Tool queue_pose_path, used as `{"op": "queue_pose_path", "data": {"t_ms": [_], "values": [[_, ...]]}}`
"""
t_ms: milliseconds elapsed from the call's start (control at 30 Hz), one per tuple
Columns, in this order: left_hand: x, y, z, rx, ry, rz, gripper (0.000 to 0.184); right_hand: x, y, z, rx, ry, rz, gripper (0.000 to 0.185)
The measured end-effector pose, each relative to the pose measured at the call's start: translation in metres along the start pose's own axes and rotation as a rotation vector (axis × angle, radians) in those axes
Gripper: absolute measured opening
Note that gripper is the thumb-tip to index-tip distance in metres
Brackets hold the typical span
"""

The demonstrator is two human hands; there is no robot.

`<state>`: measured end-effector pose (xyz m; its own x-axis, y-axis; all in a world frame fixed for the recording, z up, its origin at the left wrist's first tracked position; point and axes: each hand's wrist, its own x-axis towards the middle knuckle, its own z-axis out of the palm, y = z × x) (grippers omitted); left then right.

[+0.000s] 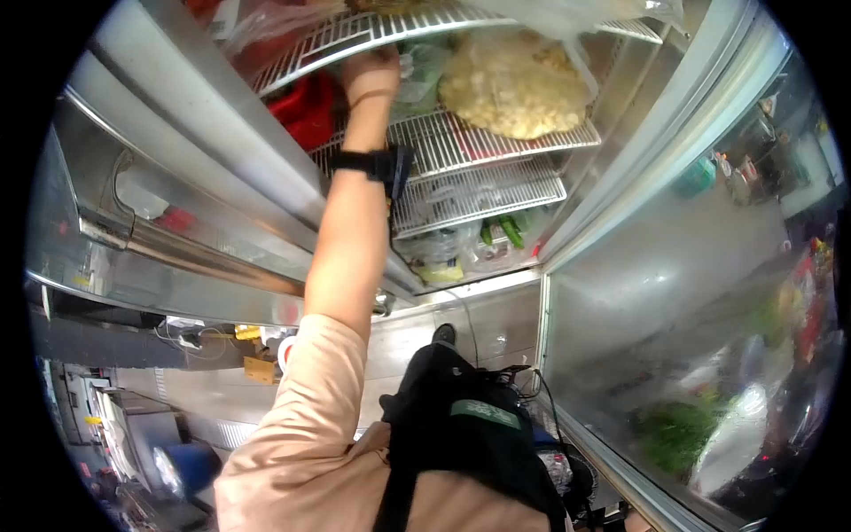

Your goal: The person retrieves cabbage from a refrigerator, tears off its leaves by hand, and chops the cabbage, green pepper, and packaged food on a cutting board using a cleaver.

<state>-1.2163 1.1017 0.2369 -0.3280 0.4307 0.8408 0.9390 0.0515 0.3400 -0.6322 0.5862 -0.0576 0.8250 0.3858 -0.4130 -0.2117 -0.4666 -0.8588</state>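
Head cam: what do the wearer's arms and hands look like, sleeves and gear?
Left arm: short peach-beige sleeve, black strap carrying a chunky black device around the forearm. Left hand: no glove visible. Right hand: not in view.

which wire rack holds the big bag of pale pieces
The middle rack: the bag rests there, right of the left hand. The top rack is above the hand, the lowest rack below.

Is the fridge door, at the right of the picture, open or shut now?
Open: the door stands swung out to the right, and the left hand reaches inside below a shelf.
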Motion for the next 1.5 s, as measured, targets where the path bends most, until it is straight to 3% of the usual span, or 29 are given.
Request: {"op": "queue_pose_path", "data": {"t_ms": [33,100,133,167,233,300,533,700,867,1133,1500], "values": [[0.006,0.012,-0.007,0.002,-0.007,0.011,0.029,-0.001,0.001,0.000,-0.003,-0.005,0.011,0.033],[0.020,0.036,-0.017,0.243,-0.092,0.219,0.027,-0.001,0.007,0.001,-0.008,-0.005,0.025,0.033],[0.029,0.034,-0.015,0.284,-0.214,0.302,0.030,-0.002,0.009,0.000,-0.009,-0.011,0.031,0.033],[0.034,0.027,-0.008,0.287,-0.215,0.307,0.030,-0.001,0.009,0.000,-0.010,-0.011,0.033,0.033],[0.039,0.014,0.010,0.583,-0.096,0.441,0.047,-0.001,0.011,0.001,-0.009,-0.014,0.041,0.033],[0.047,0.003,0.019,0.638,-0.126,0.468,0.049,-0.002,0.013,0.002,-0.005,-0.016,0.052,0.033],[0.056,-0.013,0.012,0.380,-0.736,0.130,0.057,-0.002,0.021,0.000,-0.013,-0.021,0.088,0.034],[0.053,0.016,0.026,0.389,-0.938,0.061,0.062,-0.001,0.024,0.002,-0.018,-0.032,0.094,0.034],[0.054,0.034,0.034,0.414,-1.044,0.030,0.068,0.000,0.027,0.001,-0.019,-0.046,0.085,0.034],[0.074,-0.008,0.017,0.116,-1.132,-0.171,0.077,-0.005,0.034,-0.006,-0.012,-0.037,0.100,0.035],[0.064,0.046,0.006,0.497,-1.219,0.154,0.089,-0.009,0.042,-0.015,-0.018,-0.051,0.105,0.035]]}}
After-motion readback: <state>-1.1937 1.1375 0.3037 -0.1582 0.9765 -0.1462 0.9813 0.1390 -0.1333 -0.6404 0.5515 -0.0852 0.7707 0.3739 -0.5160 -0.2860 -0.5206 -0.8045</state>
